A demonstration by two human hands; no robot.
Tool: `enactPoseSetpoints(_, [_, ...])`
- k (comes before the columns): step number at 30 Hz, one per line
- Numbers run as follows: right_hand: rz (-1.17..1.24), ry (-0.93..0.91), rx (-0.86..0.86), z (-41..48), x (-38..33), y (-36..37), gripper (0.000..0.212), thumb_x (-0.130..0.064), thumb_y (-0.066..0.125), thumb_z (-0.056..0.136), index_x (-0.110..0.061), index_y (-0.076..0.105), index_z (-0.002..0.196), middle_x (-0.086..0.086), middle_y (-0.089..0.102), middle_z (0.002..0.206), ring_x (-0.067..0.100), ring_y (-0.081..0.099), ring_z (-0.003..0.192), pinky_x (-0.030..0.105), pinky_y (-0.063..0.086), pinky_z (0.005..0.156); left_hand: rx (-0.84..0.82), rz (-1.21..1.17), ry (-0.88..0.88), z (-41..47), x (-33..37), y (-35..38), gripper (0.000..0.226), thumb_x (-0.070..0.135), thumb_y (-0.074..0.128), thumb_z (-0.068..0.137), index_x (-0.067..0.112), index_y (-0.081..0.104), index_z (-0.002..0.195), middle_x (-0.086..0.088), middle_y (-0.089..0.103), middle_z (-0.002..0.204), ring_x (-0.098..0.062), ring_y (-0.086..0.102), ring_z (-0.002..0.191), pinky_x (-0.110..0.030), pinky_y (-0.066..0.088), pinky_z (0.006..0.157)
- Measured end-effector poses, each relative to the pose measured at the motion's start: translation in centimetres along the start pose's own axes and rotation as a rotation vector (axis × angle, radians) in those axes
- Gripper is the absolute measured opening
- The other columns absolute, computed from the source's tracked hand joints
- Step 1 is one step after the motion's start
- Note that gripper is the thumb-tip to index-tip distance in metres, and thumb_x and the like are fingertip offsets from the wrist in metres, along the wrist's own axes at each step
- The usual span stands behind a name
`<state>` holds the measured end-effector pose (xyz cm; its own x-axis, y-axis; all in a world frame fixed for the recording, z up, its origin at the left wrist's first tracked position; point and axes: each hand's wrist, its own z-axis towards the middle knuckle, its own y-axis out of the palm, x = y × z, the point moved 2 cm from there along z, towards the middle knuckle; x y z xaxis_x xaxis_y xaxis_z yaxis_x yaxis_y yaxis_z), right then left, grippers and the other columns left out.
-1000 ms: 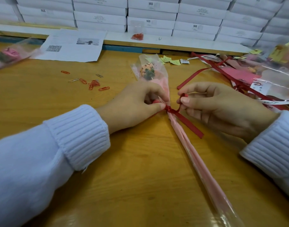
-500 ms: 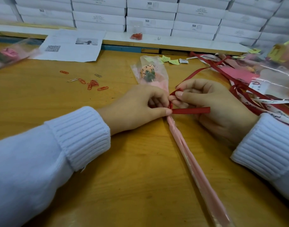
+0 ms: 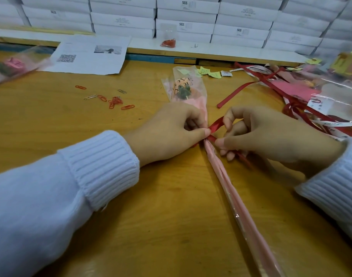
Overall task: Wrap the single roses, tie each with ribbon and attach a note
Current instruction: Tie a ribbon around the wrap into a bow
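Single rose in a pink-and-clear plastic wrap point(image 3: 188, 100) lies mid-tabletop point(image 3: 151, 196), bloom at the far end. Wrapping looks done. The thin red ribbon point(image 3: 216, 124) is mid-knot: left hand point(image 3: 171, 132) grip pinches the crossing, right hand point(image 3: 271, 136) grip pinches a loop. Bow's unfinished; the note looks like it's next, with small yellow-green paper slips point(image 3: 210, 72) waiting far right.

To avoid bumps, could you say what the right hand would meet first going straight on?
Probably the left hand, just past the thin red ribbon that it and the right hand pinch.
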<state>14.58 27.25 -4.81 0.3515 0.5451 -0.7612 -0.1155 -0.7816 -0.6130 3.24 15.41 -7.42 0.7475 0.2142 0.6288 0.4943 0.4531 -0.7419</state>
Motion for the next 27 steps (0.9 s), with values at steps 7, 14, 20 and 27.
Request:
enactPoseSetpoints(7, [-0.053,0.032,-0.204,0.1,0.3,-0.8,0.015,-0.005,0.064,0.083,-0.011,0.051,0.087,0.006,0.071,0.067,0.011,0.066,0.059,0.016,0.048,0.050,-0.009,0.020,-0.018,0.1,0.1,0.1,0.010,0.030,0.066,0.086,0.035,0.063,0.077,0.022,0.055,0.072,0.024,0.046,0.071,0.004,0.035,0.059])
enactPoseSetpoints(14, [-0.155,0.005,-0.031,0.2,0.4,-0.7,0.018,-0.031,0.064,0.082,-0.015,0.059,0.089,-0.003,0.071,0.066,0.004,0.064,0.056,0.017,0.047,0.051,-0.020,-0.010,-0.012,-0.1,0.1,-0.1,0.004,0.030,0.067,0.084,0.033,0.067,0.082,0.018,0.060,0.075,0.018,0.051,0.074,0.002,0.038,0.060])
enactPoseSetpoints(20, [0.024,-0.089,0.167,0.8,1.0,0.4,0.045,-0.028,0.073,0.076,-0.034,0.051,0.114,-0.003,0.068,0.065,0.005,0.055,0.050,0.017,0.044,0.048,-0.045,-0.072,-0.008,-0.2,0.2,-0.5,0.010,0.026,0.063,0.088,0.029,0.072,0.086,0.016,0.066,0.074,0.006,0.062,0.071,0.000,0.040,0.062])
enactPoseSetpoints(27, [0.150,-0.151,0.220,1.1,0.5,1.3,0.009,-0.008,0.067,0.084,-0.007,0.067,0.092,0.004,0.060,0.068,-0.001,0.056,0.048,0.009,0.046,0.048,-0.124,-0.305,-0.125,-0.6,-0.1,-1.2,0.020,0.010,0.055,0.092,0.024,0.069,0.095,0.008,0.073,0.082,0.003,0.067,0.076,-0.004,0.047,0.063])
